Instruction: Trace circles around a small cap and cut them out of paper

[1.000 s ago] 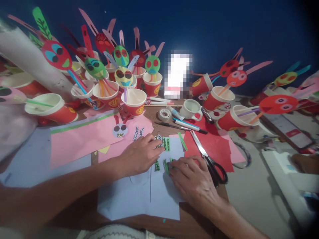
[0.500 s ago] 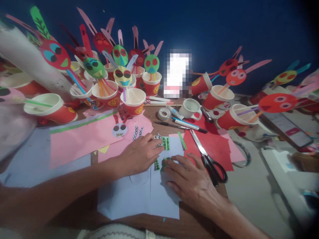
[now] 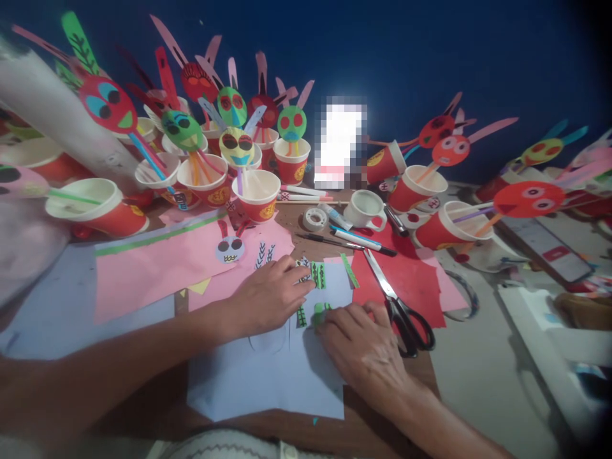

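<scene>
Central pale-blue paper sheet [image 3: 268, 389]: an open lane is left across its lower half.
Black-handled metal scissors [image 3: 393, 298]: passage just right of the right hand [image 3: 361, 341] is blocked.
Red-and-white paper cups [image 3: 262, 209]: the way to the dark-blue wall [image 3: 406, 51] is barred left of the white mug [image 3: 361, 213].

The location is a handicraft workspace on a brown table [image 3: 377, 414]. Indicators: scissors [image 3: 393, 299], a tape roll [image 3: 308, 224], pens [image 3: 363, 241], pink paper [image 3: 167, 274], cut green strips [image 3: 322, 275], and red paper cups [image 3: 261, 210] holding paper faces [image 3: 238, 146] on coloured stems [image 3: 240, 182].
</scene>
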{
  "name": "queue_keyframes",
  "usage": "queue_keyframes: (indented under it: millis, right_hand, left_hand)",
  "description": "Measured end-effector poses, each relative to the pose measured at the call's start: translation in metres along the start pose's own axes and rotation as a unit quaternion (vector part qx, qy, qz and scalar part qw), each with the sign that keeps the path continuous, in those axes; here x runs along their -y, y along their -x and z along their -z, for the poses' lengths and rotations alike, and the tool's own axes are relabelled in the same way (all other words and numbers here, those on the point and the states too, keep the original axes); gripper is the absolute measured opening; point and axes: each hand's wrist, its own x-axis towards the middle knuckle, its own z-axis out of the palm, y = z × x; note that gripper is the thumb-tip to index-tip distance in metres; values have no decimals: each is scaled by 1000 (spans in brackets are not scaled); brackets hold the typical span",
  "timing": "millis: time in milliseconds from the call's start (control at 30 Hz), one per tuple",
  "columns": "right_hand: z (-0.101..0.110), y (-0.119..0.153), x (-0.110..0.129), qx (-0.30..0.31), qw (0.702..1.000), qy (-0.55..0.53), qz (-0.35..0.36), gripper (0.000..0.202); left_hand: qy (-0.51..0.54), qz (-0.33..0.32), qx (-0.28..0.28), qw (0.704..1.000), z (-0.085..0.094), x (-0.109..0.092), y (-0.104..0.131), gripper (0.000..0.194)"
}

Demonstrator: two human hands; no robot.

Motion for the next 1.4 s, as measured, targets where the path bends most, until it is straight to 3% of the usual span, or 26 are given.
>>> queue_keyframes:
  millis: [167, 333, 467, 567, 633, 767, 833, 933, 1067, 1167, 1400]
  right_hand:
    - [12, 2, -3, -76, 992, -84, -48, 12]
    - [29, 11, 0, -140, 947, -242, -158, 11]
    - [26, 21, 9, -163, 872, -353, -297, 7]
    - [18, 24, 18, -162, 772, -482, -381, 4]
    - [12, 23, 23, -172, 702, -559, -407, 6]
    - [7, 14, 33, -183, 590, -672, -409, 9]
    - [7, 11, 36, -178, 551, -710, -401, 11]
    - [6, 8, 39, -170, 512, -739, -404, 12]
    - [3, 8, 41, -160, 487, -756, -408, 11]
    - [3, 7, 43, -163, 463, -769, -410, 11]
    - [3, 4, 46, -152, 417, -797, -410, 12]
  left_hand:
    - [-8, 3, -17, 1000, 0, -1, 1, 24]
    - [0, 0, -36, 999, 1, 0, 2, 24]
    - [31, -7, -71, 997, 8, -1, 2, 27]
    - [166, 15, -74, 983, 21, -8, 3, 27]
    - [327, 54, -22, 943, 30, -14, 4, 27]
    - [577, 156, 113, 794, 37, -24, 5, 28]
    - [634, 191, 130, 738, 35, -26, 4, 27]
    - [690, 219, 125, 678, 31, -26, 2, 20]
    - [720, 244, 122, 638, 27, -23, 1, 22]
    - [729, 260, 142, 617, 26, -24, 0, 34]
    - [720, 297, 138, 612, 26, -26, -1, 31]
